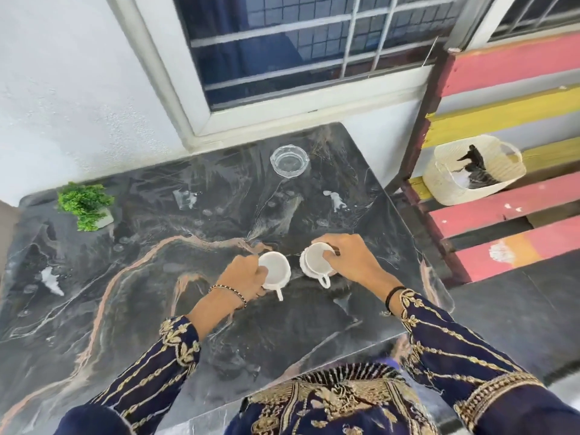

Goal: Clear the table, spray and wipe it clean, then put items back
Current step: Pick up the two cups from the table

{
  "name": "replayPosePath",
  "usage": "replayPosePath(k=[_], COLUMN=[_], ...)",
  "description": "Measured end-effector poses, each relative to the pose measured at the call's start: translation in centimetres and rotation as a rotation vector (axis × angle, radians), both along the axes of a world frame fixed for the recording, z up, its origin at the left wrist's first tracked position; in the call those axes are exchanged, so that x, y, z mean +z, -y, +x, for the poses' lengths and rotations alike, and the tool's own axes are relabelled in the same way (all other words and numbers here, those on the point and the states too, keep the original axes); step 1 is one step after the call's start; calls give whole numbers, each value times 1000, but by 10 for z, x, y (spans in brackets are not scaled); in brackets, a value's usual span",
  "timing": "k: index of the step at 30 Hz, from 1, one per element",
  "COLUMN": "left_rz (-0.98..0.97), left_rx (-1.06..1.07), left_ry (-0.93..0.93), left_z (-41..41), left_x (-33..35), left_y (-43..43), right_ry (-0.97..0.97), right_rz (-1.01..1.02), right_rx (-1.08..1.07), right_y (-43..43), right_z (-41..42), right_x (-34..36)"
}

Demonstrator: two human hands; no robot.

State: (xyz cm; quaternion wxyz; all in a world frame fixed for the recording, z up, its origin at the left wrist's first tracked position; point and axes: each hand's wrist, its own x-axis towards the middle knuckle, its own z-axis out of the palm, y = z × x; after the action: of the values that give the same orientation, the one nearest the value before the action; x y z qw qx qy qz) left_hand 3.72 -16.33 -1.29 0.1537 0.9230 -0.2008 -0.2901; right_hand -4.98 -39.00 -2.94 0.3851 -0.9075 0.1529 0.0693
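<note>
- Dark marble-pattern bench with pink veins (pixel 125 293): fills most of the view, its far edge against a white wall under a barred window (pixel 298 51). Surface looks wet-smeared and unwiped, so I judge the clearing step is under way.
- White woven basket (pixel 445 183): off the bench to the right, on a red-and-yellow slatted seat (pixel 518 64); something dark lies inside.
- Left hand (pixel 248 274): fingers curled round the side of the left white ceramic cup (pixel 276 270), near the bench's front middle, handle pointing towards the person.
- Right hand (pixel 348 259): fingers clamped over the far rim of the right white ceramic cup (pixel 315 260), just beside the other cup but apart from it. A scalloped white edge shows on its left side; saucer or not, I cannot tell.
- Small green artificial plant in a pale pot (pixel 84 204): far left, yet to be cleared.
- Clear round glass ashtray (pixel 289 161): far middle, near the wall, yet to be cleared.
- White spilt patches (pixel 335 199): right of centre; another at the left edge.
- Doing it well: lift both cups straight up and level, keep them from knocking together, and check for any saucer underneath before carrying. Set them somewhere off the bench, away from the spray.
- Writing: no brand, label or lettering readable anywhere.
</note>
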Motion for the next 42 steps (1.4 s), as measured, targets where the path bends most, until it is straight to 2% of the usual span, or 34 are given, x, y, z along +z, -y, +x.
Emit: replayPosePath(k=[4,10,17,26,32,37,42], left_rz=[-56,-141,-210,-81,160,273,230], left_rx=[44,298,360,70,-208,-258,-243], left_ry=[-60,-276,-320,-309,-267,-326,-332], left_z=[-19,-71,-112,-151,-173,-181,-188], left_x=[-1,0,-17,-104,-174,-229,-248], left_y=[79,215,364,524,598,627,642], right_ry=[71,139,97,-105,-204,-247,-300], right_rz=[31,112,98,51,-37,-49,-9], right_rx=[-40,-75,-173,-432,-504,-553,-563], right_y=[70,197,345,473,524,550,564], right_z=[-12,-54,-107,-178,-205,-213,-212], right_x=[-4,-5,-26,-112,-178,-217,-237])
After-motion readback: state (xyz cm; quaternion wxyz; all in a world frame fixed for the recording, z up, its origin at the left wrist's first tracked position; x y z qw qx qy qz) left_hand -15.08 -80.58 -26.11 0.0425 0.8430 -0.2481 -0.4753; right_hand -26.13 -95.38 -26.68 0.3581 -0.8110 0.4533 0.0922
